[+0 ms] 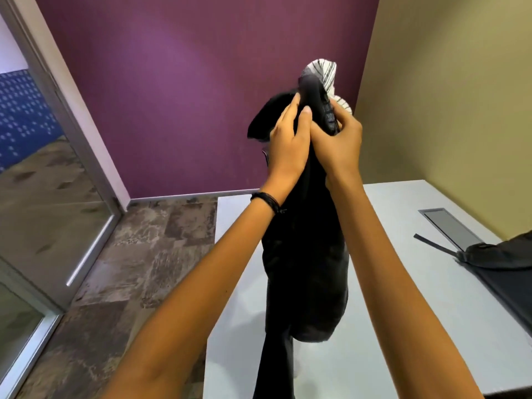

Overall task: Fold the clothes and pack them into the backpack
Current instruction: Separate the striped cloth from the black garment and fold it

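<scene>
Two bare forearms rise from the bottom edge, the left one with a thin black cord band (266, 200) at the wrist. Between them hangs a black garment (305, 269), soft and matte. It has a broad, rounded bulge in its middle and a narrow tail that runs down out of view. Under it lies the table (403, 283), smooth and pale grey, with a rectangular metal hatch (449, 226) set flush in its top. At the table's right edge lies the backpack (506, 254), dark woven fabric slumped flat, with one strap (434, 243) stretched toward the hatch. It is well apart from the garment.

Higher up, the left grip (285, 139) and the right grip (338, 142) touch side by side. Each is curled round the garment's bunched top, so the cloth hangs straight down below them. A mesh-like patch shows by the right thumb. Above both grips pokes a crumpled white cloth with thin dark stripes (324, 72).

Left of the table is mottled brown carpet floor (129, 269) and a glass door (43, 211) in a metal frame. Beyond stands a purple wall (187, 96).
</scene>
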